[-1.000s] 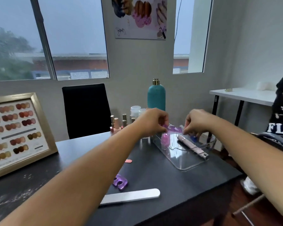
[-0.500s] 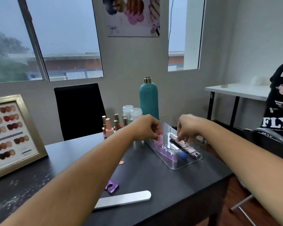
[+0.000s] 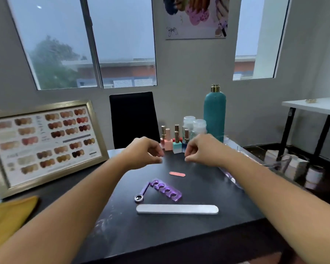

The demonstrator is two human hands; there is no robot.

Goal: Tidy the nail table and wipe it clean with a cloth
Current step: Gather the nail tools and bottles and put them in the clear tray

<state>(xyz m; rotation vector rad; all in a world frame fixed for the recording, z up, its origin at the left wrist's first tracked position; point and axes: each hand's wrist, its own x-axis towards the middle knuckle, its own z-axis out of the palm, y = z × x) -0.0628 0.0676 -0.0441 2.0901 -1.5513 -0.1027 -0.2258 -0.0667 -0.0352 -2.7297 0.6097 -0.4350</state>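
Note:
The black nail table (image 3: 208,233) carries a purple toe separator (image 3: 167,190), a small purple tool with a round end (image 3: 141,194), a long grey nail file (image 3: 177,209) and a short pink file (image 3: 177,174). Just beyond the pink file, my left hand (image 3: 145,151) and my right hand (image 3: 202,149) hover side by side, fingers loosely curled and empty. A yellow cloth (image 3: 10,216) lies at the table's left front. My right arm partly covers a clear tray (image 3: 232,178) at the right edge. Pale dust (image 3: 107,223) marks the front of the table.
Nail polish bottles (image 3: 176,141), clear jars (image 3: 194,122) and a tall teal bottle (image 3: 214,113) stand along the back edge. A framed colour chart (image 3: 44,141) leans at the left. A black chair (image 3: 133,119) stands behind, and a white side table (image 3: 312,105) stands at the right.
Both hands have left the clear tray, where they set down a purple piece, and have moved left over the middle of the table. The view has swung left, showing the cloth.

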